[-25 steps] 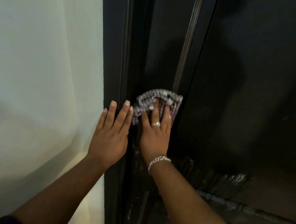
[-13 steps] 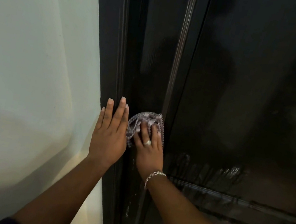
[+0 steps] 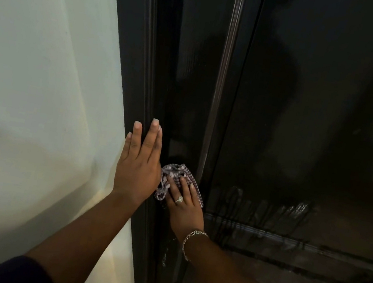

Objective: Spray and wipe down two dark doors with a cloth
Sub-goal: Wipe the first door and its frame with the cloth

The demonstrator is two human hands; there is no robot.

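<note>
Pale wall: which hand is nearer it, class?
Left. The left hand lies flat on the door frame bordering the wall; the right hand presses the cloth against the door, farther right.

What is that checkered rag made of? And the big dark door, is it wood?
The rag looks like soft woven fabric, maybe cotton: it bunches under the right hand. The door could be wood or metal under glossy dark paint: moulded ridges, shiny reflections. I can't tell which.

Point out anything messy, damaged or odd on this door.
Only the glossy dark door: pale wet streaks run down its lower panel, right of the checked cloth under the right hand. Unwiped spray, probably; no damage shows.
</note>
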